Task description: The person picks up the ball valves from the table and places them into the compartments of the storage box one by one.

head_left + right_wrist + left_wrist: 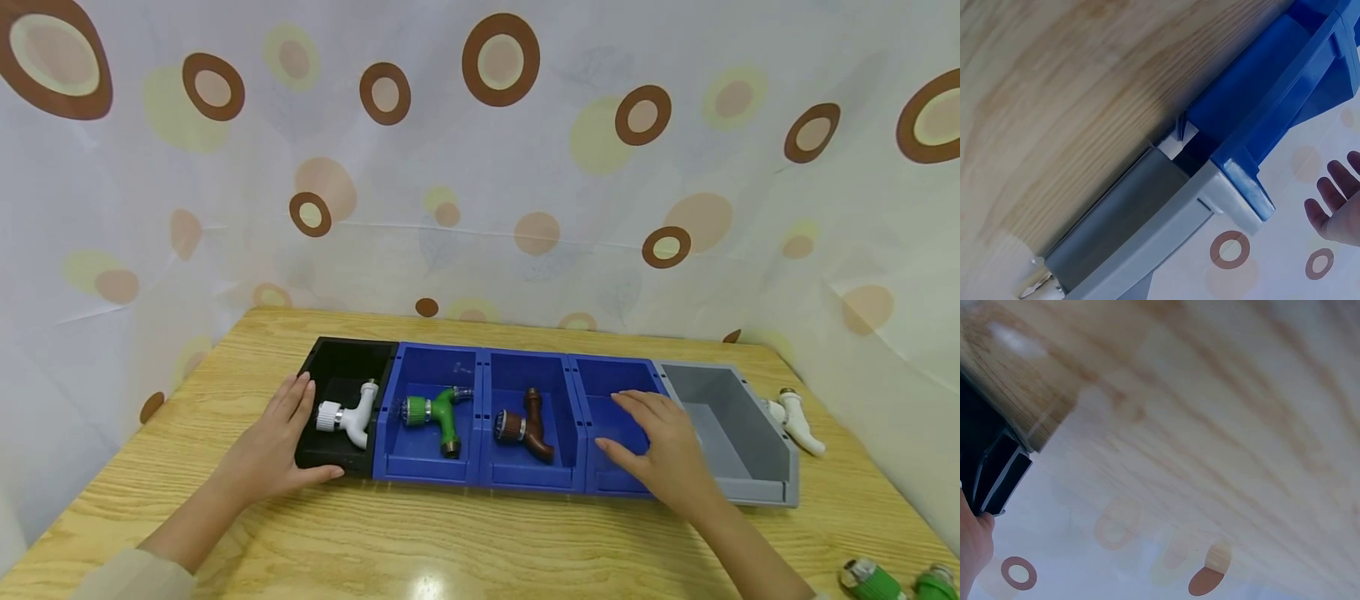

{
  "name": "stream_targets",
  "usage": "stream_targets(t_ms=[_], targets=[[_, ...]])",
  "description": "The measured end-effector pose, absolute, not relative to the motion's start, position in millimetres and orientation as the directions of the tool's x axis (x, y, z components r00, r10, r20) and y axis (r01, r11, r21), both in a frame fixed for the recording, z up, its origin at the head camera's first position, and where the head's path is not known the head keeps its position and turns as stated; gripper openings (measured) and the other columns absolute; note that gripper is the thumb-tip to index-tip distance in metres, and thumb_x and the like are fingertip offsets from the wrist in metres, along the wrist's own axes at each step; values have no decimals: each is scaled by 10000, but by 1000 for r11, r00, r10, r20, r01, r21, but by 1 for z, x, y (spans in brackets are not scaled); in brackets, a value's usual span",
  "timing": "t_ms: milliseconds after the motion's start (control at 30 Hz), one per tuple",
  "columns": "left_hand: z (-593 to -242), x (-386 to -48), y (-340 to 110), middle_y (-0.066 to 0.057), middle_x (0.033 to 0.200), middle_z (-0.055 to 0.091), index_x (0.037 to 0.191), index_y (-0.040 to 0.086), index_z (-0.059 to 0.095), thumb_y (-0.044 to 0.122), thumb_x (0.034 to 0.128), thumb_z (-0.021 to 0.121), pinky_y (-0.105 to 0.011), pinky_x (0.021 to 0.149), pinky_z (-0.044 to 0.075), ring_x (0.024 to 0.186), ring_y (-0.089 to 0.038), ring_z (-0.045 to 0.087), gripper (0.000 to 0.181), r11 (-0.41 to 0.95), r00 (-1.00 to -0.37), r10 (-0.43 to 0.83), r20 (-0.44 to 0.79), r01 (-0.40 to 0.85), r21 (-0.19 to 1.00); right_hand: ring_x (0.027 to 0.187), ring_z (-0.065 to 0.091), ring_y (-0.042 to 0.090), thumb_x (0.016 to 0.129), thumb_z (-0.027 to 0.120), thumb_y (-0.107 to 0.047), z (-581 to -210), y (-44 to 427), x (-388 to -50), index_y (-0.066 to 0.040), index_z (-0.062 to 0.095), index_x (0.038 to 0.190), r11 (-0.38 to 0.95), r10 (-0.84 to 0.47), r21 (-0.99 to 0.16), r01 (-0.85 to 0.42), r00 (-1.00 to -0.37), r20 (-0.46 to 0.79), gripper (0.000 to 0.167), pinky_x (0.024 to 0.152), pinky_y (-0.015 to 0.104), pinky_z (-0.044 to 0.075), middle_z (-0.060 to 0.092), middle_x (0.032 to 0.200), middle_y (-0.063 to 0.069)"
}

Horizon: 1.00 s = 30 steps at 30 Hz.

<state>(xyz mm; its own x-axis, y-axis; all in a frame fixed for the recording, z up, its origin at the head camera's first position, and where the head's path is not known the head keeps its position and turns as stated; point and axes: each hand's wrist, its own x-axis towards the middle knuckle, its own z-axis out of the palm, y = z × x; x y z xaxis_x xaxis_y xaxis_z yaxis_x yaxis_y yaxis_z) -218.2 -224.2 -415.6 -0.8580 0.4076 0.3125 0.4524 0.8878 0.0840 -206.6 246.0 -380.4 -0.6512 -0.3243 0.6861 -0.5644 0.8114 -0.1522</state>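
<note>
A row of joined bins stands on the wooden table. My left hand rests against the left side of the black bin, fingers nearly straight along its wall and thumb by its front edge. Inside that bin lies a white faucet. To its right, one blue bin holds a green faucet, and another blue bin holds a brown faucet. My right hand hovers over the third blue bin, fingers spread and holding nothing; it hides part of that bin.
The grey bin ends the row at the right. Just beyond it on the table lies another white faucet. Green faucet parts show at the bottom right corner. A patterned cloth hangs behind the table.
</note>
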Motion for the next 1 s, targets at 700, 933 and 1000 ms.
stream_targets(t_ms=[700, 933, 1000], targets=[[-414, -218, -224, -322, 1475, 218, 1402, -140, 244, 625, 698, 674, -552, 1013, 366, 1370, -454, 204, 1126, 890, -865, 404, 299, 447, 91, 982, 555, 413, 589, 835, -173, -382, 281, -203, 53, 635, 1088, 846, -260, -161, -508, -656, 709, 584, 766, 607, 427, 636, 1049, 238], [-415, -219, -224, -327, 1469, 225, 1402, -142, 241, 624, 695, 677, -557, 1015, 361, 1371, -457, 198, 1129, 885, -857, 413, 308, 457, 87, 967, 561, 418, 669, 807, -307, -381, 289, -202, 66, 638, 1082, 855, -253, -152, -495, -655, 712, 582, 774, 590, 436, 640, 1037, 247], [-415, -219, -224, -329, 1468, 225, 1405, -141, 235, 624, 696, 676, -559, 1015, 358, 1374, -455, 192, 1132, 884, -856, 414, 308, 459, 87, 957, 562, 418, 685, 793, -338, -381, 292, -202, 68, 639, 1075, 857, -251, -148, -495, -649, 718, 584, 777, 580, 439, 642, 1027, 246]])
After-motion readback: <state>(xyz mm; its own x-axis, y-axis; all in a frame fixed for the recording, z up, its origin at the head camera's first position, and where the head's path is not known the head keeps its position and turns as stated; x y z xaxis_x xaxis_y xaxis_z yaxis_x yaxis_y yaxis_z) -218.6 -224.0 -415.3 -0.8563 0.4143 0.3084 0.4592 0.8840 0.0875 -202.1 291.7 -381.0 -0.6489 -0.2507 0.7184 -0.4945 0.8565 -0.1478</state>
